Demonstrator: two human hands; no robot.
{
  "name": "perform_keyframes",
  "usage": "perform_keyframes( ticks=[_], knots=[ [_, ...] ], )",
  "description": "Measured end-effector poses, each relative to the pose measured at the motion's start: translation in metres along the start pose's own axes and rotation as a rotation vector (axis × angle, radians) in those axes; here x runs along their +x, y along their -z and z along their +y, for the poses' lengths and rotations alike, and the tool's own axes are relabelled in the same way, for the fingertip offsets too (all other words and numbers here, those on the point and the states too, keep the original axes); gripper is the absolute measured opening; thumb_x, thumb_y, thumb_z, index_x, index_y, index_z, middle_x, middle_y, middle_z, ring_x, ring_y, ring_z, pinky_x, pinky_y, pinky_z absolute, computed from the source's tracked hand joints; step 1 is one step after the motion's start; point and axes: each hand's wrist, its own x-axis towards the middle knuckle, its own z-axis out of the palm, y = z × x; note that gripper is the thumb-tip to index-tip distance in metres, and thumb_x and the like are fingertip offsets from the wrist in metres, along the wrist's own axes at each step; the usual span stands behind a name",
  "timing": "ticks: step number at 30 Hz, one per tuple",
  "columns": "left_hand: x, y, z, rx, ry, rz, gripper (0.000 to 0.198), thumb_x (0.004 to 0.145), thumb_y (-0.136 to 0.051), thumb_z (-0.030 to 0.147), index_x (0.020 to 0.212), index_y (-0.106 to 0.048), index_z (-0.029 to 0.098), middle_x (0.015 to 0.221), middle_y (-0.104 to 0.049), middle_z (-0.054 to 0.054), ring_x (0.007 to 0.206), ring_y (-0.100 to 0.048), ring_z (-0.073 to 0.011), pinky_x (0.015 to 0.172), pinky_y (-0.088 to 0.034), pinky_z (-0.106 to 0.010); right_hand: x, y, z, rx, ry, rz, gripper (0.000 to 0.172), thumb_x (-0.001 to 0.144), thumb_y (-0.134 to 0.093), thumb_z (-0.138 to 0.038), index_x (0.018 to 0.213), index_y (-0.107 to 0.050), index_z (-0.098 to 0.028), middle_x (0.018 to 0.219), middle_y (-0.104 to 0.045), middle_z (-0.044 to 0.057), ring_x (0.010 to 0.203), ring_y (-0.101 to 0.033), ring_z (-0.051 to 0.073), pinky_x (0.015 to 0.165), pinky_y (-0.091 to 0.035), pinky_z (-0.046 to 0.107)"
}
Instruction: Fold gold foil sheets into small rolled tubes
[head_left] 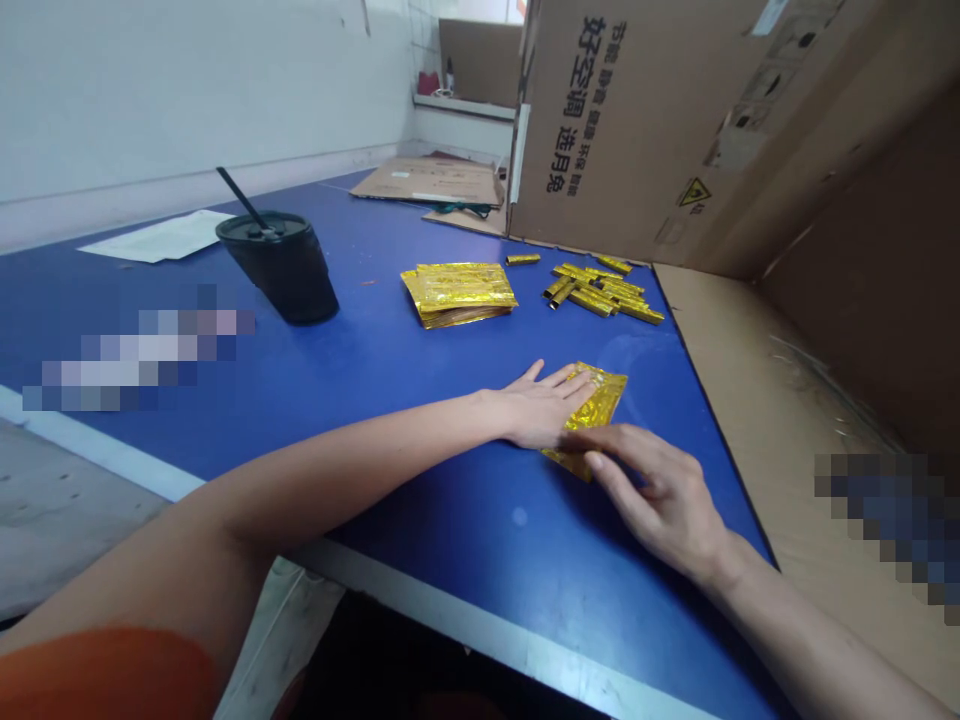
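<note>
A gold foil packet (604,402) lies on the blue table, partly covered by both hands. My left hand (546,402) is flat on it with the fingers stretched out over its upper left part. From the right, my right hand (664,490) reaches across the packet's lower part, close to the left wrist. Its fingers are bent and slightly blurred, with a gap between thumb and forefinger. Whether those fingertips press on the foil is hard to see. Behind the hands sits a stack of flat gold packets (465,293), and to its right a loose pile of narrow folded gold strips (600,287).
A dark cup with a straw (289,268) stands to the left, near a white sheet of paper (156,236). A large cardboard box (622,130) rises behind and right of the table (420,460). Flattened cardboard (427,182) lies at the back.
</note>
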Motion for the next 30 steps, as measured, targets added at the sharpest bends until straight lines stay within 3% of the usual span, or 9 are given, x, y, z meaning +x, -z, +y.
perform_keyframes(
  ticks=[2,6,10,14,18,23,26,27,30],
  knots=[
    [-0.005,0.0,0.004,-0.011,-0.073,-0.021,0.069,0.083,-0.023,0.056,0.139,-0.011,0.018,0.146,-0.006,-0.005,0.134,0.004,-0.0242,0.104,-0.002,-0.055,0.001,0.0,0.012,0.006,-0.033,0.004,0.028,0.086,-0.044,-0.025,0.109,-0.055,-0.016,0.108,-0.063,0.01,0.103,-0.056,0.019,0.089,-0.045,0.037],
    [-0.015,-0.002,0.012,-0.02,-0.142,0.002,0.068,0.084,-0.027,0.056,0.139,-0.012,0.019,0.145,-0.013,-0.007,0.134,-0.001,-0.0259,0.104,-0.005,-0.054,0.0,-0.006,0.032,-0.038,-0.153,-0.173,0.051,0.087,-0.036,-0.041,0.13,-0.036,-0.013,0.131,-0.044,0.015,0.12,-0.041,0.023,0.095,-0.038,0.045],
    [-0.027,-0.006,0.016,0.06,-0.179,0.082,0.059,0.087,-0.032,0.049,0.134,-0.027,0.015,0.143,-0.021,-0.011,0.133,-0.009,-0.025,0.104,-0.013,-0.051,0.0,-0.01,0.041,-0.178,-0.176,-0.324,0.068,0.085,-0.029,-0.053,0.136,-0.026,-0.007,0.14,-0.028,0.02,0.129,-0.023,0.025,0.102,-0.026,0.048],
    [-0.047,-0.01,0.019,0.129,-0.209,0.119,0.046,0.089,-0.035,0.031,0.131,-0.031,0.013,0.14,-0.03,-0.011,0.13,-0.024,-0.0207,0.103,-0.023,-0.044,0.002,-0.012,0.039,-0.371,-0.202,-0.457,0.075,0.084,-0.024,-0.057,0.135,-0.025,-0.002,0.142,-0.019,0.02,0.131,-0.011,0.024,0.105,-0.018,0.045],
    [-0.061,-0.004,0.001,0.172,-0.212,0.078,0.041,0.086,-0.037,0.016,0.126,-0.04,0.02,0.137,-0.036,-0.006,0.126,-0.032,-0.0175,0.103,-0.024,-0.04,0.002,-0.014,0.029,-0.512,-0.266,-0.499,0.081,0.082,-0.022,-0.061,0.136,-0.024,-0.001,0.142,-0.017,0.02,0.131,-0.011,0.025,0.105,-0.018,0.043],
    [-0.052,0.013,-0.029,0.276,-0.055,0.075,0.044,0.078,-0.044,0.01,0.119,-0.049,0.023,0.131,-0.045,-0.004,0.125,-0.035,-0.0217,0.101,-0.025,-0.045,0.0,-0.014,0.013,-0.64,-0.335,-0.542,0.077,0.083,-0.023,-0.059,0.136,-0.026,-0.004,0.141,-0.022,0.021,0.13,-0.014,0.029,0.103,-0.022,0.047],
    [-0.044,0.012,-0.015,0.308,0.093,0.086,0.031,0.08,-0.045,0.018,0.107,-0.058,0.013,0.123,-0.051,-0.011,0.124,-0.035,-0.0251,0.103,-0.02,-0.043,-0.001,-0.015,0.008,-0.644,-0.331,-0.558,0.08,0.082,-0.023,-0.061,0.136,-0.025,-0.003,0.141,-0.02,0.022,0.13,-0.013,0.03,0.102,-0.022,0.047],
    [-0.043,0.009,-0.005,0.276,0.117,0.108,0.035,0.083,-0.042,0.026,0.11,-0.056,0.009,0.126,-0.048,-0.015,0.126,-0.031,-0.0268,0.103,-0.019,-0.042,-0.001,-0.015,0.007,-0.639,-0.332,-0.557,0.081,0.081,-0.023,-0.062,0.136,-0.025,-0.002,0.141,-0.02,0.022,0.13,-0.013,0.03,0.102,-0.022,0.047],
    [-0.042,-0.005,0.018,0.048,0.132,0.106,0.069,0.086,-0.024,0.053,0.135,-0.023,0.004,0.142,-0.019,-0.018,0.132,-0.013,-0.0274,0.104,-0.019,-0.042,-0.003,-0.013,0.01,-0.614,-0.332,-0.546,0.083,0.08,-0.024,-0.064,0.135,-0.028,-0.002,0.141,-0.02,0.023,0.13,-0.014,0.031,0.102,-0.02,0.049]
  ],
)
